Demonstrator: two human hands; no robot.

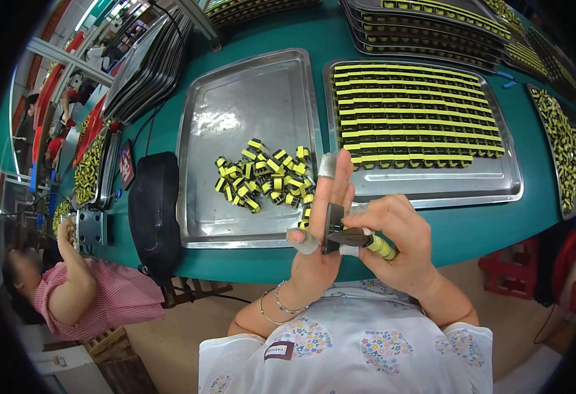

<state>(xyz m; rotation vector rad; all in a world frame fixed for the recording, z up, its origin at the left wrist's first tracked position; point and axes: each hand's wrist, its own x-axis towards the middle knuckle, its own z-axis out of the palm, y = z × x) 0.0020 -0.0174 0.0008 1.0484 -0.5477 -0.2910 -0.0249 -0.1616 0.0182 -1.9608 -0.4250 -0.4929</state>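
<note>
Your left hand point(321, 223) is raised upright above the near edge of the green bench point(478, 230), its grip pinching a small dark flat part point(333, 226) between thumb and fingers. Your right hand point(396, 240) has its grip closed around a yellow-handled tool point(367, 240), whose dark tip touches that part. Just beyond lies a steel tray point(248, 98) with loose yellow-and-black components point(265, 174).

Small dark part point(332, 226) pinched between left hand point(321, 223) and right hand point(393, 243), too small to identify; tool tip point(350, 238) hidden behind the fingers. Far trays point(432, 26) beyond the grip cut off by the upper edge. Person point(84, 289) left of the grip, partly cropped.
</note>
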